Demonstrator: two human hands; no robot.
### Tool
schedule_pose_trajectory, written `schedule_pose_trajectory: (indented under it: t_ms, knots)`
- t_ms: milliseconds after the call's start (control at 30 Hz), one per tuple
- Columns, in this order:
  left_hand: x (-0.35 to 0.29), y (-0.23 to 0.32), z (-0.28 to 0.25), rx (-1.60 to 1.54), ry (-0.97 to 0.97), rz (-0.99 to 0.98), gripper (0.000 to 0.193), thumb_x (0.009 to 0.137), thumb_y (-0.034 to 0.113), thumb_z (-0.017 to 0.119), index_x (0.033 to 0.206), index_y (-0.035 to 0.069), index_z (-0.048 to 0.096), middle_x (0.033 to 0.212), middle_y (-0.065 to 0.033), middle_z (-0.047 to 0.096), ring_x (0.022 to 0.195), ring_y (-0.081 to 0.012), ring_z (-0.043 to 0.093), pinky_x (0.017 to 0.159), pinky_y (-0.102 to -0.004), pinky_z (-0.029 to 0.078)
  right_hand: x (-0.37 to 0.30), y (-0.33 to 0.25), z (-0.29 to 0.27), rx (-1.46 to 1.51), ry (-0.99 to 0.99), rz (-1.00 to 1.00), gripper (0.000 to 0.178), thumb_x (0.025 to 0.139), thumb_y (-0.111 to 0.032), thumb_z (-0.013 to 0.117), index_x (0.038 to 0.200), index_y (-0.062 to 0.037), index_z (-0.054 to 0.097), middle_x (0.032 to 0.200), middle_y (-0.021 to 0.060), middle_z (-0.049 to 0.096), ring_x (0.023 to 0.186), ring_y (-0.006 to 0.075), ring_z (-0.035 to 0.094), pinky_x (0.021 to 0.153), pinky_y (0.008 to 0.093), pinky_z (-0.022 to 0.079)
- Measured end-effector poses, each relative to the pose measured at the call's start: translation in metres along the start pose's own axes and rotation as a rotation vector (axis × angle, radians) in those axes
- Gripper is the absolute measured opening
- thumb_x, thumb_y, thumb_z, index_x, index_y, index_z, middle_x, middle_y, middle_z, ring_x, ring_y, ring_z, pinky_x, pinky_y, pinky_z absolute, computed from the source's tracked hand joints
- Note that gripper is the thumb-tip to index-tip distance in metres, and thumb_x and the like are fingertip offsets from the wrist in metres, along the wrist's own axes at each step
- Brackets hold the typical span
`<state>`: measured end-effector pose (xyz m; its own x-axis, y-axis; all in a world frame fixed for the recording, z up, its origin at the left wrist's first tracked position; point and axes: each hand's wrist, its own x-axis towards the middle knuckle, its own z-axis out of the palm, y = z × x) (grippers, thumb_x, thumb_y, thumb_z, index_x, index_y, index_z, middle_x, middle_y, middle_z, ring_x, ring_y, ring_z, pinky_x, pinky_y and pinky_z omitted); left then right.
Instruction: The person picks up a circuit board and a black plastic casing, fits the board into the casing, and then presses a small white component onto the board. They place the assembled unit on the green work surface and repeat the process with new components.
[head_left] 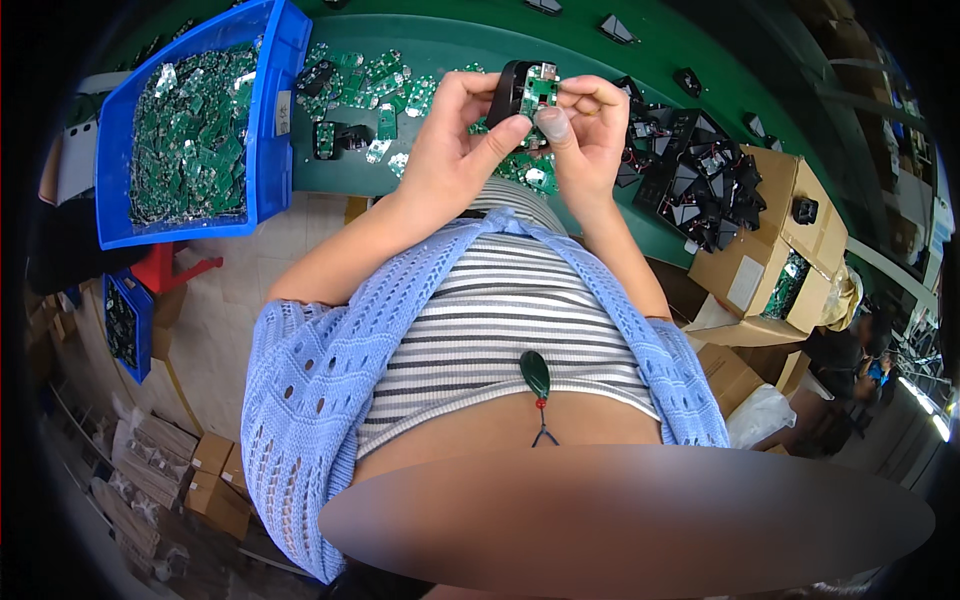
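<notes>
Above the green table (330,180), my left hand (450,145) grips a black plastic housing (506,92), its thumb along the near edge. A green circuit board (540,90) with a metal connector at its far end lies against the housing's right side. My right hand (592,135) pinches that board between thumb and fingers; a pale cover seems to sit on the thumb tip. Whether the board is seated in the housing, I cannot tell. Loose circuit boards (385,75) lie scattered left of my hands and below them.
A blue bin (272,120) heaped with green boards stands at the left. On the right, black plastic housings (715,190) are piled beside an open cardboard box (740,245). More black parts (618,30) dot the far green surface. A smaller blue bin (140,330) sits lower left.
</notes>
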<state>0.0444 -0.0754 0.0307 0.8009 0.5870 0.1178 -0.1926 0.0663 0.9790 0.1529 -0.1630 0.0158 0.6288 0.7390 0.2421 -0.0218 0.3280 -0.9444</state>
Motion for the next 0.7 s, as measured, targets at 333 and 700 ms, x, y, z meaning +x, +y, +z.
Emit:
schedule_pose_trajectory:
  t_ms: [333, 700]
  knots:
    - [-0.003, 0.003, -0.002, -0.163, -0.001, -0.102, 0.032, 0.085, 0.009, 0.057, 0.11, 0.0, 0.039, 0.106, -0.009, 0.05, 0.096, -0.0136, 0.052, 0.078, -0.0261, 0.046, 0.003, -0.008, -0.005, -0.459, -0.063, -0.283, 0.047, 0.07, -0.014, 0.071, 0.113, -0.005, 0.055, 0.085, 0.0044, 0.05, 0.067, 0.0102, 0.049, 0.051, 0.0197, 0.042]
    - [-0.003, 0.009, -0.002, -0.197, 0.006, -0.11, 0.03, 0.087, 0.011, 0.054, 0.111, 0.0, 0.039, 0.104, -0.0085, 0.051, 0.092, -0.0122, 0.053, 0.075, -0.025, 0.048, 0.006, -0.035, -0.013, -0.708, -0.137, -0.404, 0.025, 0.068, -0.004, 0.069, 0.092, -0.0055, 0.064, 0.085, 0.0062, 0.052, 0.064, 0.0119, 0.052, 0.049, 0.0223, 0.042]
